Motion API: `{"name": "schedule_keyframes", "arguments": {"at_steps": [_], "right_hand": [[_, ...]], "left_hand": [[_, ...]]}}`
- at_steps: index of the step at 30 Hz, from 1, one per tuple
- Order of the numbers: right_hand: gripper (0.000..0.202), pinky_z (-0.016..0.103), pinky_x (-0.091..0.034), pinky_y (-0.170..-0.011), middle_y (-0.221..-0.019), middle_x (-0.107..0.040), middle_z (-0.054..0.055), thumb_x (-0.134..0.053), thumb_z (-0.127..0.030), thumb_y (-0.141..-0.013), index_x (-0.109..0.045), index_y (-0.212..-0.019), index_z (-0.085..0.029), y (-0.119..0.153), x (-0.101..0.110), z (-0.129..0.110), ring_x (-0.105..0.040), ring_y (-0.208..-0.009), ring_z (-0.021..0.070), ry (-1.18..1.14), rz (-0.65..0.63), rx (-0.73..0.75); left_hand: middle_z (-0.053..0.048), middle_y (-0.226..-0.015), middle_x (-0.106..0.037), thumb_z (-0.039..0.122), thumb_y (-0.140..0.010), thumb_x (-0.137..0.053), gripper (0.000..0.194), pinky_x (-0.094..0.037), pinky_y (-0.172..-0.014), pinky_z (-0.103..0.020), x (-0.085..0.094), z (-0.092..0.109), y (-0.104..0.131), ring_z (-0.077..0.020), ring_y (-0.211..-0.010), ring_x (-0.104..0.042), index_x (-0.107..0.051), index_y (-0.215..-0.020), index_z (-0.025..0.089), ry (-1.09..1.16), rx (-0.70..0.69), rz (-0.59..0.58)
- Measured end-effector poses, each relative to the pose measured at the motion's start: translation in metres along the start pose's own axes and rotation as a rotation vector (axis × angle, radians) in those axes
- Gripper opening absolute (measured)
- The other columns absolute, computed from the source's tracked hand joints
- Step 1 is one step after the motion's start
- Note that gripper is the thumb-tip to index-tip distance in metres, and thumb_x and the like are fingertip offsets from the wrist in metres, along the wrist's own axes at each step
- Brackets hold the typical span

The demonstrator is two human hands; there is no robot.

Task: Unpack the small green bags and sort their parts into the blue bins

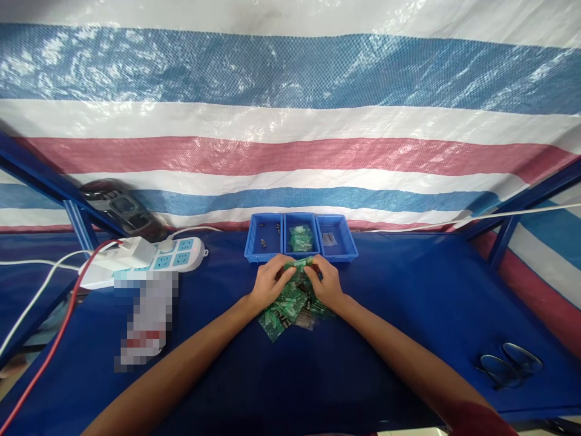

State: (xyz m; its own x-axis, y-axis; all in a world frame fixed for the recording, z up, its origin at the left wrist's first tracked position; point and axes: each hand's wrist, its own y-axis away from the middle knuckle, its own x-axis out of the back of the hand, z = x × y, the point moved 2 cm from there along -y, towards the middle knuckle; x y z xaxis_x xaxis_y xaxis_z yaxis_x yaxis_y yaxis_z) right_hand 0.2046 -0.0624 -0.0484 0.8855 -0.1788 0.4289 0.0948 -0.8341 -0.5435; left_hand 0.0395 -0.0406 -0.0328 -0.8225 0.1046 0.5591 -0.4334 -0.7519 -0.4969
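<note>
Both of my hands meet at the middle of the blue table, just in front of three blue bins. My left hand (271, 280) and my right hand (325, 281) pinch a small clear bag with green pieces (300, 263) between them. Below the hands lies a pile of similar bags (290, 303), holding green, dark and clear pieces. The left bin (273, 237) holds a few small metal parts. In the middle bin (300, 224) is a bag of green pieces (301, 239). A small clear bag (329, 239) rests in the right bin (347, 239).
At the left are a white power strip (193, 254) with plugs, a red cable (68, 312), a blurred-out item (149, 315) and a dark device (122, 206). Glasses (511, 366) lie on the blue table (408, 303) at the right. A striped sheet (290, 157) hangs behind.
</note>
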Motion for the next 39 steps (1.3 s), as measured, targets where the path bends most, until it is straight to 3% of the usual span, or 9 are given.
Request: {"name": "schedule_keyframes", "arguments": {"at_steps": [3,9,14,19,24,32,35,39], "right_hand": [[0.019,0.027,-0.041,-0.059,-0.073,-0.052,0.003,-0.04,-0.032,-0.093,-0.052,-0.087,-0.019,0.0002,0.0003,-0.0005,-0.049,-0.062,0.015,0.011,-0.01,0.014],[0.017,0.029,-0.043,-0.063,-0.078,-0.054,0.005,-0.041,-0.029,-0.093,-0.053,-0.085,-0.019,0.0028,0.0039,-0.0025,-0.051,-0.068,0.0161,-0.017,0.032,0.035],[0.017,0.027,-0.043,-0.057,-0.074,-0.051,0.003,-0.041,-0.03,-0.092,-0.052,-0.085,-0.019,0.0043,0.0031,0.0021,-0.05,-0.062,0.0147,-0.067,0.143,-0.051],[0.018,0.027,-0.041,-0.056,-0.068,-0.047,0.001,-0.042,-0.03,-0.092,-0.051,-0.081,-0.019,0.0014,0.0011,0.0017,-0.047,-0.058,0.0138,-0.063,0.066,-0.022],[0.019,0.026,-0.04,-0.055,-0.068,-0.047,0.001,-0.042,-0.031,-0.092,-0.051,-0.079,-0.019,-0.001,0.003,-0.0002,-0.046,-0.058,0.0138,-0.053,0.071,-0.059],[0.021,0.026,-0.039,-0.053,-0.065,-0.045,0.001,-0.048,-0.036,-0.089,-0.052,-0.078,-0.019,-0.0019,0.0002,-0.0018,-0.046,-0.055,0.014,-0.074,-0.039,-0.041],[0.019,0.025,-0.038,-0.052,-0.065,-0.046,0.0,-0.05,-0.037,-0.089,-0.053,-0.082,-0.019,-0.0013,-0.0006,-0.0011,-0.046,-0.054,0.0135,-0.078,-0.072,-0.04],[0.022,0.025,-0.036,-0.054,-0.067,-0.048,0.001,-0.046,-0.036,-0.091,-0.054,-0.083,-0.018,-0.0012,-0.0008,0.0024,-0.045,-0.056,0.0133,-0.043,-0.052,-0.06]], "left_hand": [[-0.006,-0.089,-0.064,0.033,-0.089,-0.049,0.022,-0.043,-0.056,-0.022,-0.0015,0.0008,0.0,-0.011,-0.061,-0.055,-0.059,-0.102,0.018,0.003,-0.004,-0.028],[-0.006,-0.087,-0.066,0.03,-0.09,-0.047,0.022,-0.046,-0.064,-0.024,-0.0025,-0.0005,0.0013,-0.0142,-0.071,-0.06,-0.062,-0.101,0.018,0.012,-0.003,0.008],[-0.004,-0.074,-0.066,0.037,-0.087,-0.052,0.024,-0.045,-0.055,-0.023,-0.0017,-0.0041,0.0006,-0.013,-0.058,-0.059,-0.063,-0.094,0.017,-0.003,0.12,0.044],[-0.002,-0.065,-0.064,0.037,-0.088,-0.051,0.024,-0.046,-0.054,-0.023,-0.0005,-0.0061,-0.0011,-0.0131,-0.057,-0.059,-0.063,-0.083,0.017,0.053,0.152,0.086],[-0.002,-0.068,-0.064,0.04,-0.086,-0.054,0.025,-0.044,-0.055,-0.023,-0.0015,-0.0048,-0.0009,-0.0124,-0.057,-0.057,-0.064,-0.082,0.017,-0.003,0.12,0.066],[0.002,-0.05,-0.05,0.038,-0.089,-0.049,0.035,-0.036,-0.05,-0.021,0.0013,-0.002,0.0006,-0.0101,-0.047,-0.049,-0.055,-0.063,0.016,-0.058,0.142,0.062],[0.002,-0.052,-0.051,0.036,-0.09,-0.048,0.032,-0.037,-0.05,-0.021,0.0009,-0.0023,0.0008,-0.0105,-0.049,-0.05,-0.056,-0.066,0.016,-0.072,0.13,0.058],[-0.001,-0.068,-0.062,0.035,-0.089,-0.049,0.023,-0.04,-0.054,-0.021,-0.0015,-0.0042,-0.0004,-0.0114,-0.057,-0.055,-0.062,-0.086,0.016,-0.012,0.119,0.043]]}}
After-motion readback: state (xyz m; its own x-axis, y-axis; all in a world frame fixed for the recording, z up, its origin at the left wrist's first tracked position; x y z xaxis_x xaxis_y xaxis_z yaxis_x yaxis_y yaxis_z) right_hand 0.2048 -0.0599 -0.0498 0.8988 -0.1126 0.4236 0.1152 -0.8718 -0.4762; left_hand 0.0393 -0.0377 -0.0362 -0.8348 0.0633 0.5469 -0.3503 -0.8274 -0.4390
